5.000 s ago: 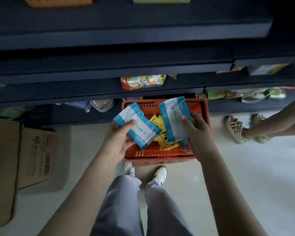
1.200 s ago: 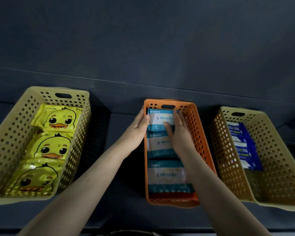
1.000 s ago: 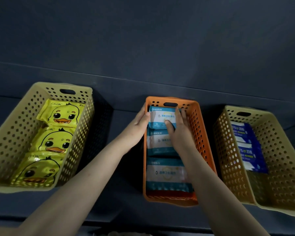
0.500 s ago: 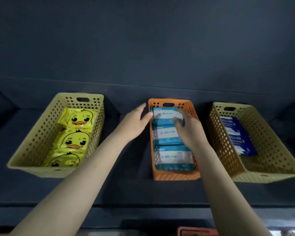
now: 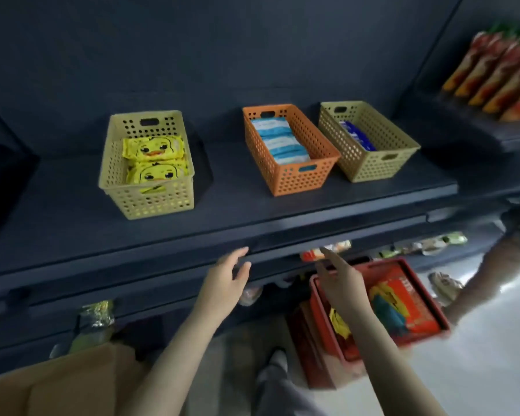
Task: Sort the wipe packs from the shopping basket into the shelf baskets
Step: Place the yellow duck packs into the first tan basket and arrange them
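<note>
1. Head cam: L hand (image 5: 225,280) & R hand (image 5: 339,283) both empty, fingers loose & apart, just below shelf edge.
2. Teal-white wipe packs (image 5: 278,142) in orange basket (image 5: 297,175); duck packs (image 5: 153,148) in L yellow basket (image 5: 150,202).
3. Red shopping basket (image 5: 403,342) on floor under R hand, contents blurred.

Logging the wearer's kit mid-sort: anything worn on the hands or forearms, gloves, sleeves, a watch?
No. The left hand and right hand are ungloved, both forearms bare with no sleeve in view. No watch, band or ring shows, though the picture is blurred.
</note>
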A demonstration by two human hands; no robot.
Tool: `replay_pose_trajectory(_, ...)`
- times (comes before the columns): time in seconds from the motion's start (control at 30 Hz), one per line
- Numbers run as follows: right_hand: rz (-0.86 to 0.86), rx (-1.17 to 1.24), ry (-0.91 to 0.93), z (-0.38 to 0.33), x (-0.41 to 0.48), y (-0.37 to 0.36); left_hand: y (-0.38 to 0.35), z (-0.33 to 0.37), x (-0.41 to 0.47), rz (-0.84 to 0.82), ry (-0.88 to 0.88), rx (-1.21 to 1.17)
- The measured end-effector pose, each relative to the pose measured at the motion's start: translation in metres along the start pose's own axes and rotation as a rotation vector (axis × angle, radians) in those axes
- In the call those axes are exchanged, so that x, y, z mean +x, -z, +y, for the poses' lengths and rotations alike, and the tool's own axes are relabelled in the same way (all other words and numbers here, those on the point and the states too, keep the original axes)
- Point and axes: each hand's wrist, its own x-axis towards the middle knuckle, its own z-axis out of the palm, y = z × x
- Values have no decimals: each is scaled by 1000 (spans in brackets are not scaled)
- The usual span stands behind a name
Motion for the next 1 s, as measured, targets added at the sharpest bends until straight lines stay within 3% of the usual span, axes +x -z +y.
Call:
replay_pose_trajectory(0.27,-105,-13,-366,104,-86,-1,-94,-23,-57,-274,174,-142)
replay_pose_trajectory(0.47,-100,-6,-494,188,-91,31,-167,-16,-49,-454,264,-129)
replay_pose_trajectory(0.77,-236,-35,-553,356,8,86,-324,15,8,-474,431,-29)
replay_pose_trajectory(0.9,-273,-28,-551,421,64,68,-401,2,41,-489,517,-17)
replay_pose_trajectory(1.0,-289,127,-653,462,101,27,-461,-23,71,-503,577,-29)
